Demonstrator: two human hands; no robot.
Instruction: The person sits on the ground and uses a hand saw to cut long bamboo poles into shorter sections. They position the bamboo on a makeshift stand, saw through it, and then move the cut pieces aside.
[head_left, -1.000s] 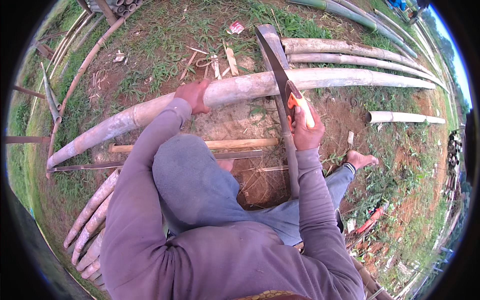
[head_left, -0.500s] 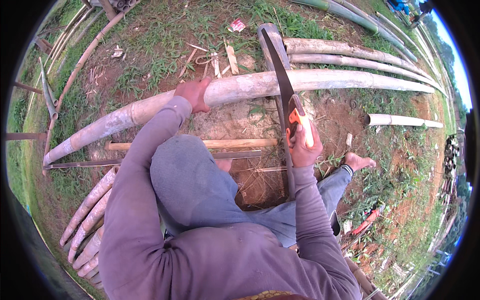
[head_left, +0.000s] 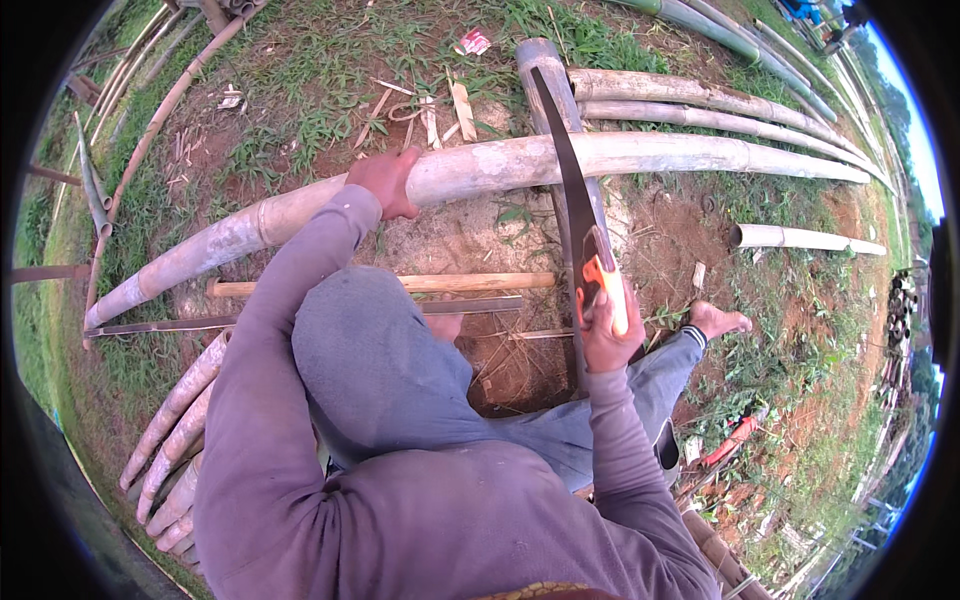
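A long pale bamboo pole runs crosswise in front of me, resting over a thicker grey support pole. My left hand is wrapped over the bamboo pole left of the support. In my right hand is the orange handle of a handsaw. Its dark blade lies across the bamboo pole where the pole crosses the support, with the tip beyond the far side. Whether the teeth have cut into the bamboo cannot be made out.
Several bamboo poles lie at the far right, and a short one nearer. A wooden stick and a flat dark bar lie by my knee. More bamboo is stacked at left. A red-handled tool lies at right.
My right hand has drawn the saw back toward me, so the blade has slid nearer along its length over the bamboo. My left hand stays on the pole.
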